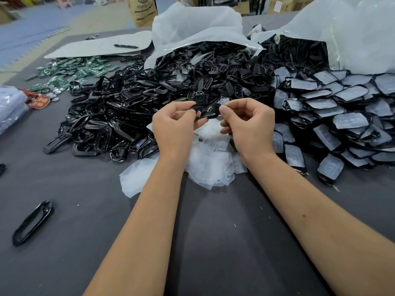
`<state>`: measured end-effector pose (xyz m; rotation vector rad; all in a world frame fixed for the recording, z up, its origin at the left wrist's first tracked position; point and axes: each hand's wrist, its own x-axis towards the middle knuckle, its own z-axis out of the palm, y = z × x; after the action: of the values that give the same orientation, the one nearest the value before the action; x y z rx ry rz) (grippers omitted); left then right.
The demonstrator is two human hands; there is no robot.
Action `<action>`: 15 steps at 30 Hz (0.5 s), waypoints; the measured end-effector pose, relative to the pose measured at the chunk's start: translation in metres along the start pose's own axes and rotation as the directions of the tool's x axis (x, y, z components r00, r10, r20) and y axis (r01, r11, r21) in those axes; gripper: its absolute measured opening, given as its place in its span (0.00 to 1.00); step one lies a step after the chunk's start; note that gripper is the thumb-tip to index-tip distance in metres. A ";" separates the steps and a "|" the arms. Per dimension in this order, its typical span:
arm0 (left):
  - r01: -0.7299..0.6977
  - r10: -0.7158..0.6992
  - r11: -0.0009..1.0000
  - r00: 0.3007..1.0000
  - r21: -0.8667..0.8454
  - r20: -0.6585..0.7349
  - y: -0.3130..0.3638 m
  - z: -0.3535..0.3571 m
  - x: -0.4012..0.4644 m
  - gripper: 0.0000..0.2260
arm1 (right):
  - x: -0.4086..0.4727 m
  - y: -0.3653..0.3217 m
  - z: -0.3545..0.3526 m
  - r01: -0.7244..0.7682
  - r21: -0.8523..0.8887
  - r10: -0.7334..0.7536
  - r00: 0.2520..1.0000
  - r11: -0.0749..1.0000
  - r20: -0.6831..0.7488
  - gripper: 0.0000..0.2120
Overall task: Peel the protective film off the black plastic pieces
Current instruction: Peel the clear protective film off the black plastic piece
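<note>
A small black plastic piece (pixel 208 111) with button cut-outs is held between both hands above the grey table. My left hand (pixel 174 127) pinches its left end with curled fingers. My right hand (pixel 248 122) pinches its right edge between thumb and forefinger. Just below the hands lies a heap of peeled translucent film (pixel 209 161). To the right spreads a pile of black pieces still covered in whitish film (pixel 333 116). Behind the hands is a mound of bare black pieces (pixel 224 75).
A heap of glossy black frames (pixel 111 116) lies left of the hands. One loose black frame (pixel 32 223) sits near the left front. Green circuit boards (pixel 70 73) are at the back left. Two big white plastic bags (pixel 192 24) spill parts at the back.
</note>
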<state>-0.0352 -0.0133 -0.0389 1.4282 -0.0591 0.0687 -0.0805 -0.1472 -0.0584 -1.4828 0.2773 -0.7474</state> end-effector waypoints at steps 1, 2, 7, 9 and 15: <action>0.011 -0.011 1.000 1.000 -0.011 0.012 0.000 0.000 0.000 0.08 | 0.000 0.000 0.000 0.000 -0.008 0.000 1.000 1.000 -0.006 0.03; 0.019 -0.019 1.000 0.999 -0.018 0.026 0.000 0.000 0.000 0.07 | 0.000 0.000 0.000 0.000 -0.015 0.000 1.000 1.000 -0.010 0.03; 0.004 -0.004 1.000 1.000 0.019 0.030 -0.002 0.000 0.001 0.08 | 0.000 -0.001 0.000 0.039 -0.075 -0.041 0.999 0.996 -0.019 0.03; -0.018 0.018 0.997 1.000 0.069 0.006 -0.004 0.002 0.000 0.08 | -0.001 -0.002 0.001 0.067 -0.106 -0.069 0.998 0.992 -0.012 0.02; -0.037 0.035 0.992 0.999 0.122 0.014 -0.005 0.003 -0.003 0.09 | -0.001 -0.001 0.001 0.057 -0.148 -0.057 0.998 0.987 0.002 0.03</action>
<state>-0.0374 -0.0175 -0.0434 1.5497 -0.0915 0.0952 -0.0810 -0.1455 -0.0577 -1.6355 0.2983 -0.7883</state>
